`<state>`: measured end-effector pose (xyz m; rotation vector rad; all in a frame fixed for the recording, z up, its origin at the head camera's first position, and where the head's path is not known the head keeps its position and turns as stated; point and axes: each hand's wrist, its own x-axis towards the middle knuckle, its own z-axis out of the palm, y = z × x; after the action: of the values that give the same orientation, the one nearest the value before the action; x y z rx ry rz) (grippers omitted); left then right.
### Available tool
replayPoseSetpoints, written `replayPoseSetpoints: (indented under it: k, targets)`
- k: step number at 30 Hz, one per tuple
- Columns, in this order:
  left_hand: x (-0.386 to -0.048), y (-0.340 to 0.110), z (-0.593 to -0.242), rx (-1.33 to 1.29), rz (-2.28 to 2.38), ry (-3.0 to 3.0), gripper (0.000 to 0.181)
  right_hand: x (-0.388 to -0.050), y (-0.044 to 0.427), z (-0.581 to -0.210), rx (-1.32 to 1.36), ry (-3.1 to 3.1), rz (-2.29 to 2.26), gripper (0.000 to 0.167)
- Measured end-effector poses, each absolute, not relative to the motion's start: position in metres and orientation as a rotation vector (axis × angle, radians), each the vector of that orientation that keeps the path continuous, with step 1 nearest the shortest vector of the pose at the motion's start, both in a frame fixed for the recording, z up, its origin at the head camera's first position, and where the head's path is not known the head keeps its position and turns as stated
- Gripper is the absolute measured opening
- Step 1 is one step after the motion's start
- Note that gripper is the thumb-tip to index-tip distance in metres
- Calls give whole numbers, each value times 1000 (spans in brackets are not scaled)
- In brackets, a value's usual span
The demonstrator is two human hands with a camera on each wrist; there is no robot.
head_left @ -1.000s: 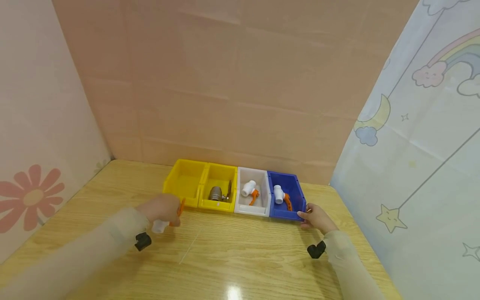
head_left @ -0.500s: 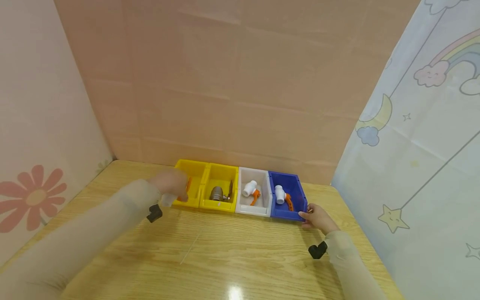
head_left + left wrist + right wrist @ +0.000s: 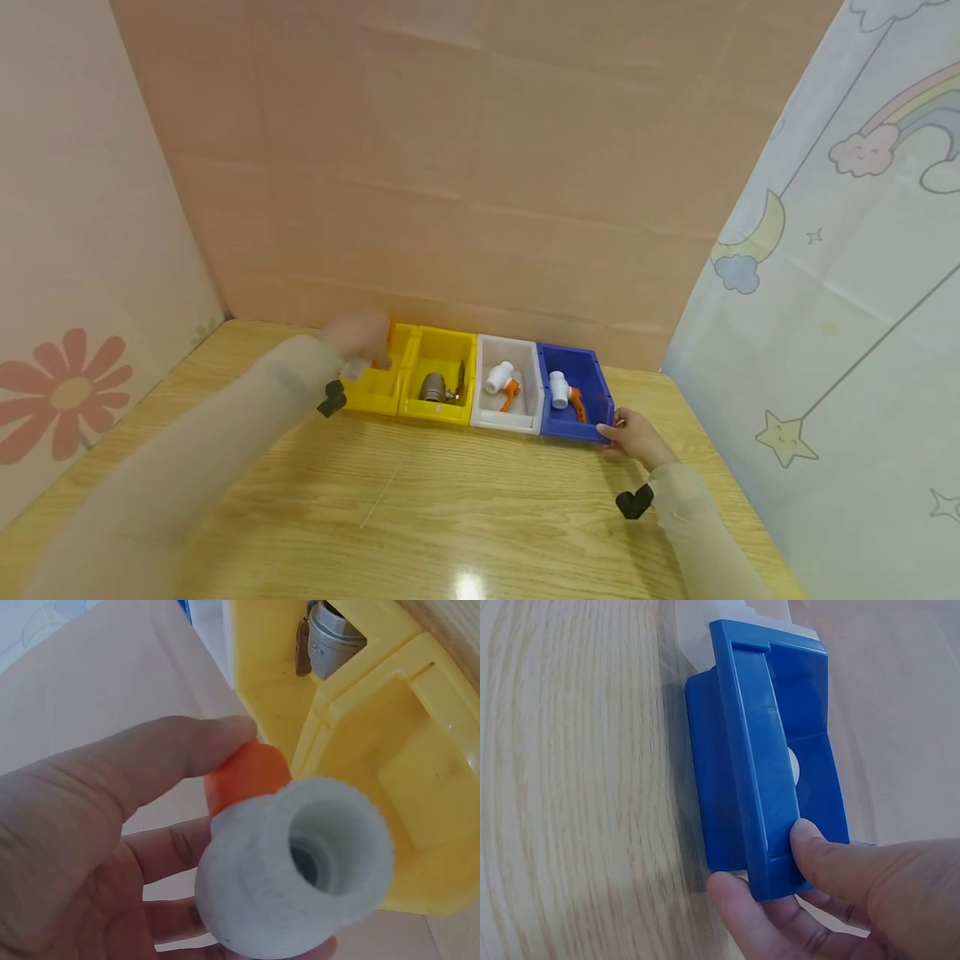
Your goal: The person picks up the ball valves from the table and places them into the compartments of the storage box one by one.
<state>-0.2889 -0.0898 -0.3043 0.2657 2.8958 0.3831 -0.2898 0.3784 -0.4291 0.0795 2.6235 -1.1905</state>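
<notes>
My left hand (image 3: 358, 335) is over the leftmost yellow bin (image 3: 375, 402), gripping a white plastic ball valve (image 3: 259, 870) with an orange handle (image 3: 247, 776). The thumb lies on the orange part and the fingers curl behind the white body. With thumb and fingers my right hand (image 3: 633, 435) holds the front right corner of the blue bin (image 3: 577, 429). Inside the blue bin lies another white valve (image 3: 558, 389) with an orange handle. A similar valve (image 3: 498, 377) lies in the white bin (image 3: 506, 419), and a metal valve (image 3: 433, 387) in the second yellow bin (image 3: 431, 411).
The bins stand side by side in a row near the back of the wooden table (image 3: 480, 517). A peach cloth wall (image 3: 465, 167) rises behind them. Patterned cloth walls stand at left and right. A thin pale strip (image 3: 379, 497) lies on the table.
My left hand has moved forward and to the right with the ball valve, from in front of the leftmost yellow bin to above it. The right hand has stayed on the blue bin.
</notes>
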Motion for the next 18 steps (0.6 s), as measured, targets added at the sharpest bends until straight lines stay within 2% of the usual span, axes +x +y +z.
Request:
replayPoseSetpoints:
  k: [9,18]
  targets:
    - [-301,-86,-312,213,393,2933,27,-289,378,-428,84,2609,-1231,24]
    - [-320,-88,-342,265,407,3061,29,-288,377,-427,94,2617,-1211,24]
